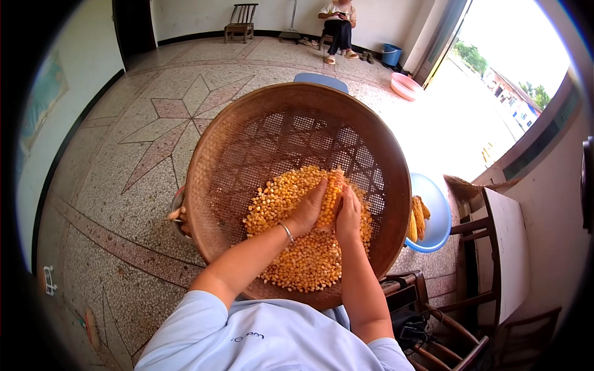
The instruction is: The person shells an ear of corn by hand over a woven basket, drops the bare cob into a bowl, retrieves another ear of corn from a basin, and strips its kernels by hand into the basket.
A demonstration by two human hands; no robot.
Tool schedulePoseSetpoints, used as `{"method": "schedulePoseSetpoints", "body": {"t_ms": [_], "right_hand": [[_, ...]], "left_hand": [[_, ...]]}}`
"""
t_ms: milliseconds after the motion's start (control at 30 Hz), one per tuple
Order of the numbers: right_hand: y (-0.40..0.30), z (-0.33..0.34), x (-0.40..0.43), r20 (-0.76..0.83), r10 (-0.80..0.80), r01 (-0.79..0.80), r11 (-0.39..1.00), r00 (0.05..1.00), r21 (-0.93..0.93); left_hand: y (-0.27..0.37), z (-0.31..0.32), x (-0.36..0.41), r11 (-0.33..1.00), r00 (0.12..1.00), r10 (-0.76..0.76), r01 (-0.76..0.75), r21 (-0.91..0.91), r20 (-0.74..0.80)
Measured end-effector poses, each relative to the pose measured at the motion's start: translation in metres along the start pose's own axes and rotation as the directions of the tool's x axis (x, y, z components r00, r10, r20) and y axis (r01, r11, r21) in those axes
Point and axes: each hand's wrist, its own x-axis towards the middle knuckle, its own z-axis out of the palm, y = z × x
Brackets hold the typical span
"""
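Note:
Between my two hands is a corn cob point(332, 197), partly stripped, with rows of yellow kernels facing up. My left hand point(308, 209) grips it from the left side, thumb along the cob; a metal bangle circles that wrist. On the other side my right hand point(348, 214) holds the cob with its fingers pointing away from me. Below them, loose corn kernels point(297, 259) lie heaped in a wide round woven bamboo sieve point(260, 139). The open mesh of the sieve shows past the heap. My palms and the cob's underside are hidden.
Right of the sieve, a blue basin point(438, 213) holds several cobs point(418, 218). A metal bowl point(178, 208) with bare cobs is partly hidden at left. Wooden chairs point(492, 259) crowd the right. Farther off are a pink basin point(405, 87), a blue bucket point(391, 54) and a seated person point(340, 28).

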Motion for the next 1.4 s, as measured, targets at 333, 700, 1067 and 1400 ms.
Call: {"method": "schedulePoseSetpoints", "body": {"t_ms": [333,700,1067,1400], "right_hand": [[-0.011,0.005,-0.005,0.093,-0.152,0.161,0.983,0.984,-0.089],[-0.004,0.004,-0.004,-0.04,-0.008,0.004,0.996,0.999,-0.093],[-0.016,0.01,-0.008,0.112,-0.341,0.358,0.874,0.933,-0.328],[-0.005,0.004,-0.001,-0.029,-0.266,0.254,0.944,0.964,-0.212]], "left_hand": [[0.005,0.001,-0.005,0.959,0.997,0.063,-0.051,0.279,-0.035],[0.0,-0.004,0.0,0.991,0.989,-0.118,0.111,0.079,0.086],[0.002,0.003,-0.004,0.969,0.995,0.101,-0.094,0.23,-0.018],[-0.009,0.003,0.005,0.992,0.989,0.122,-0.118,0.052,-0.08]]}}
